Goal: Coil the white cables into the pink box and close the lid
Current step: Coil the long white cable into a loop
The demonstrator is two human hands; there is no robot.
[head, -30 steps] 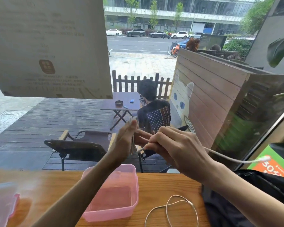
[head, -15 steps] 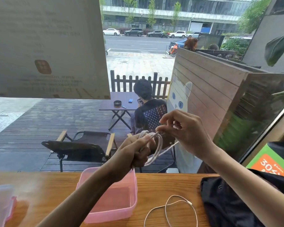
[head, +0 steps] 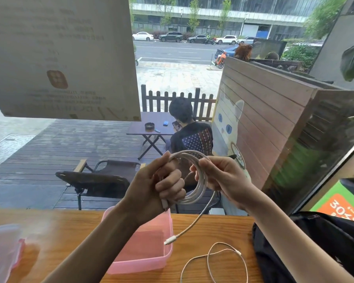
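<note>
Pink plastic box [head: 147, 260] sits open on the wooden counter [head: 213, 227], and I place everything else by it. Readable writing is scarce: the orange-and-green sign [head: 339, 205] far to the box's right shows what looks like "303", and the print on the big paper notice [head: 59, 58] on the window above the box is too faint for me to read.

Both forearms reach up and forward over the box, meeting above its far edge. My left hand [head: 157, 184] is curled into a fist round the left side of the coiled white cable [head: 198, 180], thumb pointing up along the loops, with one connector poking out below the fingers. My right hand [head: 221, 176] pinches the coil's right side, fingers bent round the strands.

From the coil a loose tail hangs down, its plug [head: 170, 240] dangling over the box's right rim. A second, thinner white cable [head: 223, 260] lies looped on the counter just right of the box. The translucent lid [head: 2, 250] lies well to the box's left, and a black bag [head: 307, 242] rests to its right.
</note>
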